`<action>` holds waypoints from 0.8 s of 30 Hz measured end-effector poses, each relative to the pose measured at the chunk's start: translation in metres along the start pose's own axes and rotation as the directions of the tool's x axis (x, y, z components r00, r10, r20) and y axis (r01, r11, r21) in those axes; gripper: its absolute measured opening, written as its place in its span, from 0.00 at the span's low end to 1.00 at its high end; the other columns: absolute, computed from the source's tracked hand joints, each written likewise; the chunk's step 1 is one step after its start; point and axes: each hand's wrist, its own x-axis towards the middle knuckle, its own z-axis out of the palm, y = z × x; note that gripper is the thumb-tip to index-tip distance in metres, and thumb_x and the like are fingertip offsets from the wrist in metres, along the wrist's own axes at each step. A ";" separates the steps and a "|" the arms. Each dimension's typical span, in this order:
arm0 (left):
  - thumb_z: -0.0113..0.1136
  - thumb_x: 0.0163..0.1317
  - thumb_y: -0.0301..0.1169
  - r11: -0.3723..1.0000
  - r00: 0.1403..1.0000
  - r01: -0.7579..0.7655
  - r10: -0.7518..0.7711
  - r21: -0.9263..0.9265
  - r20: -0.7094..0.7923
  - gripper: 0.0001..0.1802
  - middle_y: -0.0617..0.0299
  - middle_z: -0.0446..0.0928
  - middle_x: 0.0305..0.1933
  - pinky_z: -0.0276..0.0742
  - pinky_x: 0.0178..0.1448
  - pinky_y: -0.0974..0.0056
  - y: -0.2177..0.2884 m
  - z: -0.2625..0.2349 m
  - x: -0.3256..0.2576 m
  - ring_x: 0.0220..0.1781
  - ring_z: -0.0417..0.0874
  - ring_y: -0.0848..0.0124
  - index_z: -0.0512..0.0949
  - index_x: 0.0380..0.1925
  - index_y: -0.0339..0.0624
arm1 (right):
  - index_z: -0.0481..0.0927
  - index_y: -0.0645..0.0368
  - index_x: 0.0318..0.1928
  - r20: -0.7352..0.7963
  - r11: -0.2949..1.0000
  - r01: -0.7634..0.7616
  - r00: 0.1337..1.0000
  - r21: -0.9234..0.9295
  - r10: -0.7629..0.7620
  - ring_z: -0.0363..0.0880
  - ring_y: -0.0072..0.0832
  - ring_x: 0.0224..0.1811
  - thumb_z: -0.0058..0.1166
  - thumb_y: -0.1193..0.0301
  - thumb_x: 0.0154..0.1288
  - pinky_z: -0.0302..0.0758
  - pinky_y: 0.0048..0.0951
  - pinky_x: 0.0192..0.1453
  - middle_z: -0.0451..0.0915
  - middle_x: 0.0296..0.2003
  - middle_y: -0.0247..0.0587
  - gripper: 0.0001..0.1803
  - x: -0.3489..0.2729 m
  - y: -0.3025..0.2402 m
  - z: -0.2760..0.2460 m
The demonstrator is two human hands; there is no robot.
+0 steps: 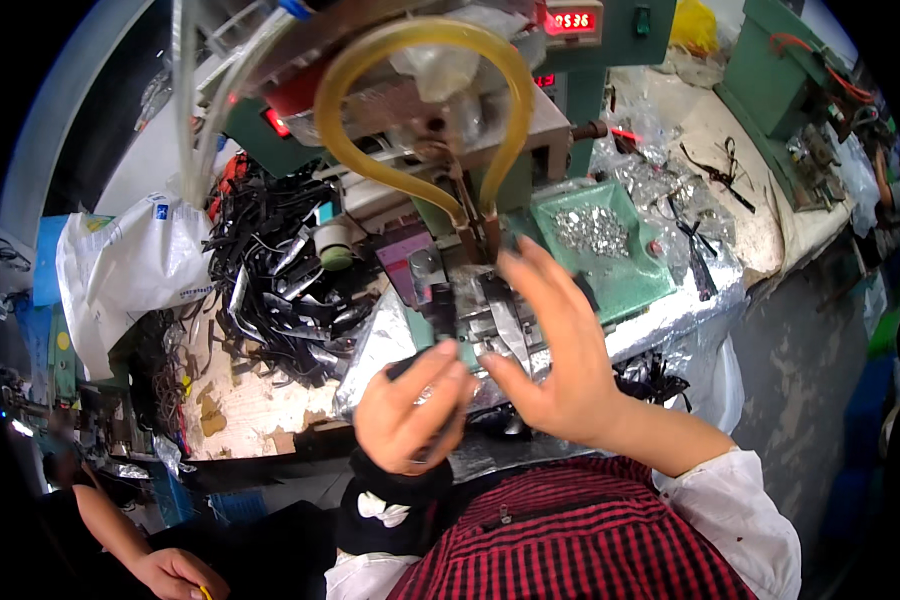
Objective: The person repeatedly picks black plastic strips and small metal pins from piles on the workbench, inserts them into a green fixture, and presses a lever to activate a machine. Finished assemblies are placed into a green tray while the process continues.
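My left hand (410,415) is closed around a black strap (443,318), in front of the green bench machine. One end of the strap reaches up toward the machine's working spot. To its right, my right hand (565,350) is open, thumb and fingers spread apart. Its fingertips are close to the two brown prongs (478,235) of the machine, and I cannot tell whether they touch anything. Below the prongs lies a metal work plate (505,325). A green tray (650,285) with many small shiny metal pieces (590,232) sits beyond my right hand.
A thick yellow tube (518,75) loops above the machine. Black straps lie in a heap (270,270) on the left, beside a white plastic bag (130,270). Plastic wrap and a few straps (692,240) lie at right. Another person's hand (175,572) shows at lower left.
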 end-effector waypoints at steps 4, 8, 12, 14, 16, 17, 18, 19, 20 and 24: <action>0.79 0.49 0.22 0.989 0.985 -0.149 0.150 -0.014 0.083 0.19 0.53 0.87 0.49 0.72 0.29 0.67 0.005 0.021 0.015 0.25 0.80 0.69 0.86 0.43 0.42 | 0.72 0.67 0.66 -0.080 0.925 0.089 0.989 -0.370 -0.127 0.72 0.56 0.67 0.55 0.69 0.71 0.66 0.51 0.72 0.77 0.62 0.58 0.26 -0.024 0.067 -0.017; 0.80 0.47 0.25 0.967 0.966 -0.255 0.255 0.023 -0.028 0.18 0.57 0.88 0.48 0.64 0.23 0.70 -0.010 0.051 0.008 0.18 0.71 0.75 0.86 0.40 0.43 | 0.73 0.67 0.66 -0.244 0.957 -0.145 0.966 -0.250 0.083 0.77 0.46 0.65 0.52 0.69 0.75 0.69 0.42 0.71 0.79 0.61 0.55 0.23 -0.019 0.098 -0.040; 0.80 0.48 0.26 0.959 0.958 -0.282 0.282 0.010 -0.058 0.18 0.57 0.88 0.46 0.63 0.22 0.69 -0.013 0.052 0.010 0.18 0.70 0.75 0.85 0.41 0.44 | 0.75 0.64 0.65 -0.319 0.974 -0.205 0.934 -0.100 0.164 0.77 0.32 0.63 0.50 0.72 0.78 0.71 0.34 0.69 0.81 0.59 0.46 0.19 0.000 0.132 -0.064; 0.80 0.48 0.26 0.961 0.959 -0.278 0.276 -0.011 -0.065 0.18 0.57 0.88 0.46 0.62 0.22 0.69 -0.012 0.058 0.011 0.18 0.71 0.75 0.85 0.41 0.44 | 0.75 0.64 0.65 -0.364 0.970 -0.244 0.902 0.012 0.231 0.78 0.31 0.60 0.49 0.72 0.79 0.72 0.31 0.66 0.81 0.58 0.44 0.19 0.008 0.129 -0.082; 0.80 0.48 0.26 0.963 0.960 -0.268 0.268 0.002 -0.078 0.18 0.57 0.88 0.46 0.63 0.22 0.69 -0.012 0.055 0.009 0.18 0.72 0.75 0.85 0.40 0.44 | 0.76 0.64 0.64 -0.476 0.967 -0.250 0.857 -0.045 0.199 0.80 0.30 0.56 0.50 0.73 0.78 0.74 0.31 0.63 0.82 0.56 0.42 0.18 0.015 0.117 -0.082; 0.80 0.48 0.25 0.965 0.963 -0.263 0.263 0.013 -0.060 0.18 0.57 0.88 0.45 0.64 0.22 0.69 -0.010 0.052 0.009 0.18 0.73 0.75 0.85 0.40 0.43 | 0.78 0.63 0.61 -0.500 0.948 -0.208 0.864 -0.239 0.064 0.81 0.30 0.53 0.51 0.73 0.77 0.74 0.31 0.62 0.83 0.53 0.42 0.16 0.015 0.128 -0.083; 0.80 0.48 0.25 0.965 0.964 -0.262 0.262 0.005 -0.048 0.18 0.57 0.88 0.44 0.65 0.22 0.69 -0.010 0.052 0.008 0.18 0.74 0.75 0.85 0.40 0.43 | 0.81 0.62 0.56 -0.400 0.896 -0.310 0.901 -0.318 0.170 0.82 0.31 0.52 0.55 0.72 0.74 0.74 0.31 0.61 0.85 0.49 0.44 0.14 0.006 0.157 -0.090; 0.80 0.48 0.25 0.966 0.965 -0.259 0.259 0.005 -0.035 0.18 0.57 0.88 0.45 0.65 0.22 0.69 -0.008 0.052 0.007 0.18 0.74 0.75 0.85 0.41 0.43 | 0.82 0.63 0.52 -0.374 0.890 -0.328 0.905 -0.316 0.201 0.82 0.31 0.51 0.58 0.72 0.72 0.75 0.31 0.58 0.85 0.45 0.43 0.12 -0.005 0.154 -0.088; 0.80 0.48 0.25 0.967 0.967 -0.254 0.254 0.021 -0.021 0.18 0.57 0.88 0.45 0.65 0.22 0.69 -0.008 0.051 0.008 0.18 0.74 0.74 0.85 0.41 0.43 | 0.83 0.63 0.48 -0.338 0.891 -0.336 0.913 -0.306 0.228 0.82 0.30 0.49 0.61 0.72 0.69 0.75 0.31 0.55 0.85 0.42 0.41 0.10 -0.012 0.148 -0.080; 0.80 0.48 0.25 0.969 0.969 -0.246 0.246 0.001 -0.029 0.18 0.57 0.88 0.44 0.65 0.23 0.69 -0.007 0.057 0.011 0.19 0.74 0.74 0.86 0.40 0.42 | 0.86 0.60 0.39 -0.173 0.781 -0.232 0.972 -0.581 0.159 0.80 0.44 0.45 0.66 0.77 0.56 0.74 0.39 0.57 0.82 0.37 0.43 0.09 -0.023 0.129 -0.073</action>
